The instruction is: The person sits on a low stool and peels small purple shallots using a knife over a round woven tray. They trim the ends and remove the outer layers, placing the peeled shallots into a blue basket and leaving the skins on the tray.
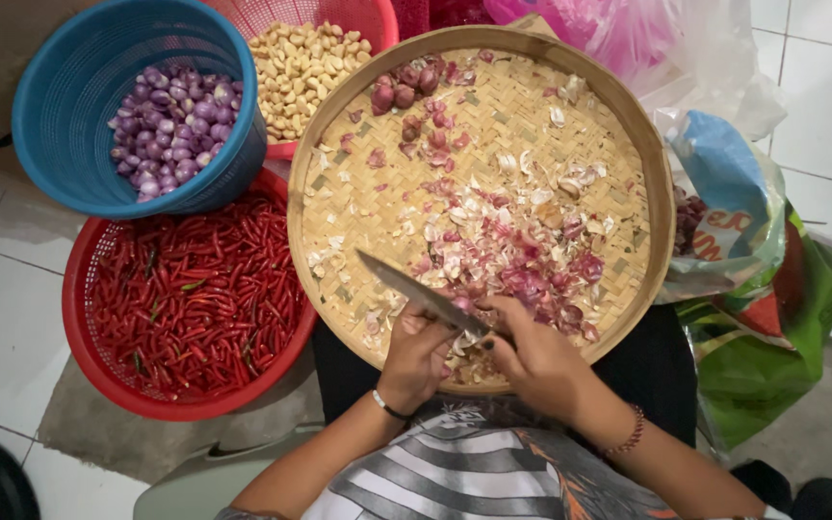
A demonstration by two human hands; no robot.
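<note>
Gripping: your R hand fingers closed on knife.
L hand: fingers curled round sth small, can't tell what.
Under: woven tray w/ peels.

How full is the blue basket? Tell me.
Partly full. The blue basket holds peeled purple shallots heaped against one side only; bare mesh wall shows above and beside them.

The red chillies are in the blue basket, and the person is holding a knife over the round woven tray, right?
Not quite. The head view shows the red chillies in the red plastic basket, not a blue one. The rest holds: the right hand holds the knife over the round woven bamboo tray.
</note>
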